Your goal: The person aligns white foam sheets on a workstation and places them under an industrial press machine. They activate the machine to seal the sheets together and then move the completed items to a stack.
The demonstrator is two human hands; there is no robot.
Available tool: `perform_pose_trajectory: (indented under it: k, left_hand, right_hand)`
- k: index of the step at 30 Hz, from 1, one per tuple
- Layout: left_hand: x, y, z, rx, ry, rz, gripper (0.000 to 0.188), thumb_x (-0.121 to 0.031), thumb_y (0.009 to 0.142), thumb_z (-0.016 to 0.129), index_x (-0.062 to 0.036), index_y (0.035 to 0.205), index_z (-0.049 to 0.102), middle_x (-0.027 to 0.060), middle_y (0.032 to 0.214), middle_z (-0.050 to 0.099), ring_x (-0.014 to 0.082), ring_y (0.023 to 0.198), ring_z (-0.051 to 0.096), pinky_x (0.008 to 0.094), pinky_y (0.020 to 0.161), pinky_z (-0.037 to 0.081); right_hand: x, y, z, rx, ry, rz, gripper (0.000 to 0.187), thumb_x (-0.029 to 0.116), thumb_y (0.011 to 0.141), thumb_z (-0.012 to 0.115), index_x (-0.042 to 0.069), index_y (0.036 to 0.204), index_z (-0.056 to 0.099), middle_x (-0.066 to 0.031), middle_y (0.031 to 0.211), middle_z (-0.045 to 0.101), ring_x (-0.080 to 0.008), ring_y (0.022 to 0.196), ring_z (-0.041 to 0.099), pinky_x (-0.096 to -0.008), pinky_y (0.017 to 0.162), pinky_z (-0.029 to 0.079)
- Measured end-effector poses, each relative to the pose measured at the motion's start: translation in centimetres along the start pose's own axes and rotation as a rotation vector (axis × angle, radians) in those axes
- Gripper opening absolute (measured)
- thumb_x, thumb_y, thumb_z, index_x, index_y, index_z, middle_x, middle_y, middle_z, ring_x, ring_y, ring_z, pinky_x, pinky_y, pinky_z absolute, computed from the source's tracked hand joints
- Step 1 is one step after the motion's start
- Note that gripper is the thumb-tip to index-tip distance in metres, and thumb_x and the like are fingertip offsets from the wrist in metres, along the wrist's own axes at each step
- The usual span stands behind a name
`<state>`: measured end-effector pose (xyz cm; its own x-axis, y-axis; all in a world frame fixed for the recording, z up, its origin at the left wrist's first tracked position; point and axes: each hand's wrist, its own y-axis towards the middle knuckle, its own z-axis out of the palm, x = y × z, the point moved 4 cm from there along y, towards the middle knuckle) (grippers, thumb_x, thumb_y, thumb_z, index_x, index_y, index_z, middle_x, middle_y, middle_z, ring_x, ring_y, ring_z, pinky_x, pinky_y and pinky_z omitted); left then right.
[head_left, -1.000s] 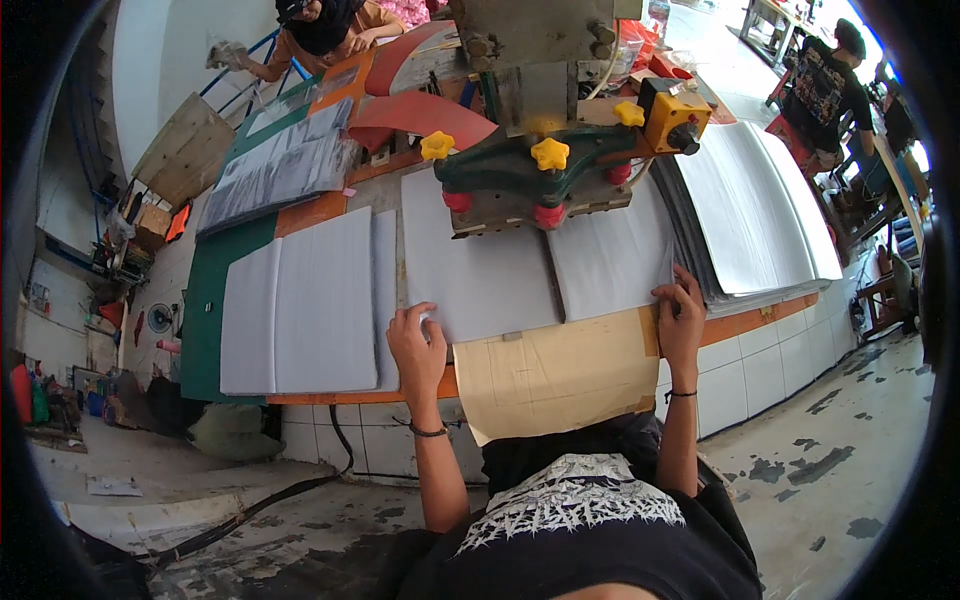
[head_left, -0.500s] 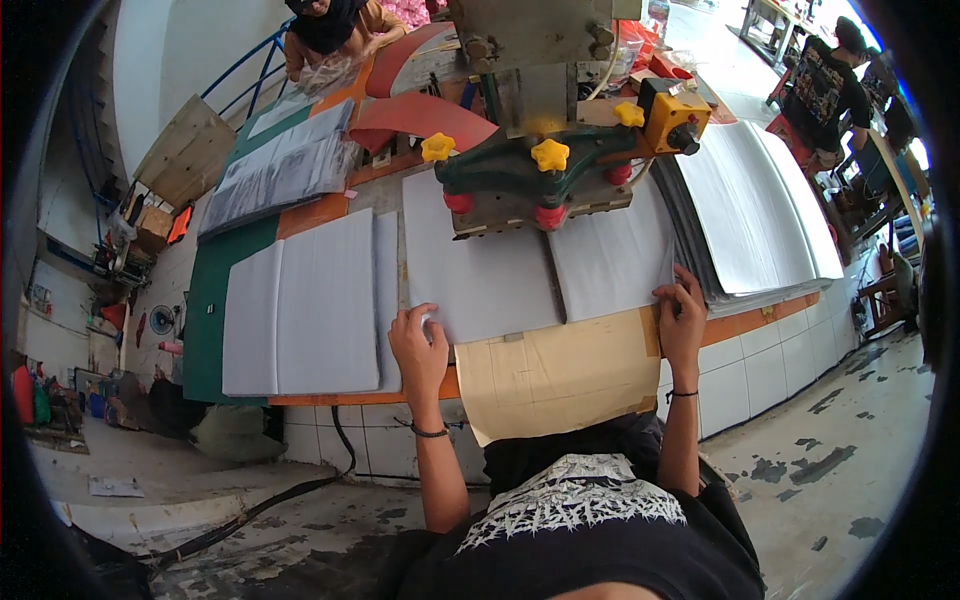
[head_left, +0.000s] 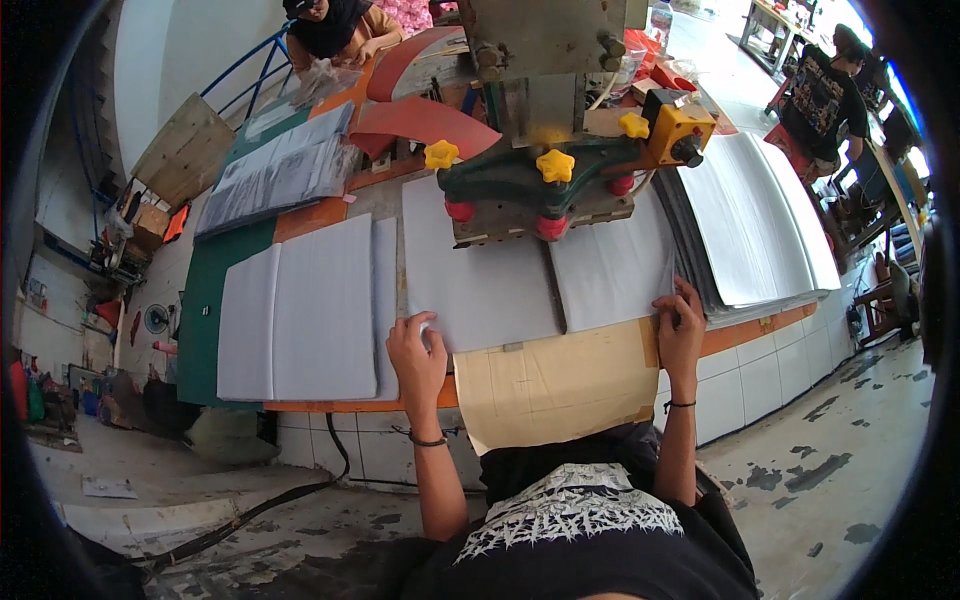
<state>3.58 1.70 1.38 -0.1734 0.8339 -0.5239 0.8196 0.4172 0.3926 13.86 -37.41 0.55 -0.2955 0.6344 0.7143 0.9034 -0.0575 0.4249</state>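
A wide white sheet (head_left: 480,295) with a dark strip down its middle lies flat on the table, its far part under a press head (head_left: 500,192) with yellow star knobs. My left hand (head_left: 416,358) is closed at the sheet's near left corner, thumb and fingers pinching its edge. At the near right corner, my right hand (head_left: 682,325) likewise pinches the sheet's edge between thumb and fingers. Between my hands, a tan card (head_left: 555,392) with drawn lines hangs over the table's front edge and meets the sheet's near side.
White sheets (head_left: 325,315) lie to the left, and a thick stack of white sheets (head_left: 750,225) stands to the right. Plastic-wrapped grey sheets (head_left: 275,175) are farther left. A yellow control box (head_left: 680,130) sits beside the press. Another person (head_left: 345,35) is across the table.
The view has shifted slightly. Both hands keep their hold at the sheet's near corners, and the press head shows no clear movement.
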Motion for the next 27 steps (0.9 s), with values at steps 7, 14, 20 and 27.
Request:
perform_pose_trajectory:
  k: [7, 14, 20, 27]
  left_hand:
    - [0.17, -0.03, 0.07, 0.003, -0.003, 0.002, 0.015, -0.011, 0.089, 0.062, -0.0062, 0.102, 0.066, 0.0117, 0.097, 0.062, 0.0333, 0.094, 0.058, 0.0449, 0.087, 0.044]
    - [0.08, 0.17, -0.07, 0.008, -0.019, -0.007, 0.014, -0.014, 0.09, 0.065, -0.0059, 0.101, 0.067, 0.0122, 0.097, 0.063, 0.0332, 0.094, 0.059, 0.0447, 0.084, 0.045]
    - [0.11, 0.13, 0.06, 0.002, -0.001, -0.01, 0.015, -0.016, 0.09, 0.066, -0.0055, 0.101, 0.067, 0.0128, 0.097, 0.063, 0.0332, 0.095, 0.059, 0.0446, 0.084, 0.045]
    - [0.54, 0.09, 0.09, -0.011, -0.005, -0.011, 0.015, -0.016, 0.091, 0.065, -0.007, 0.103, 0.068, 0.0125, 0.095, 0.062, 0.0328, 0.091, 0.058, 0.0435, 0.085, 0.043]
  right_hand:
    - [-0.16, -0.06, 0.29, 0.015, 0.017, 0.041, 0.018, -0.012, 0.08, 0.059, 0.0, 0.087, 0.069, -0.0199, 0.131, 0.06, -0.0365, 0.117, 0.06, -0.04, 0.093, 0.052]
    - [-0.4, 0.03, 0.29, 0.058, 0.02, 0.077, 0.017, -0.012, 0.081, 0.059, 0.0, 0.088, 0.069, -0.0185, 0.131, 0.059, -0.0355, 0.12, 0.058, -0.0391, 0.09, 0.053]
    - [-0.59, 0.05, 0.33, 0.031, -0.02, 0.002, 0.016, -0.011, 0.081, 0.061, 0.001, 0.088, 0.069, -0.0183, 0.13, 0.06, -0.0343, 0.119, 0.059, -0.0404, 0.089, 0.052]
    - [-0.49, 0.16, 0.65, 0.042, 0.001, 0.008, 0.016, -0.01, 0.083, 0.061, 0.003, 0.088, 0.069, -0.0178, 0.129, 0.06, -0.0335, 0.114, 0.061, -0.0414, 0.091, 0.052]
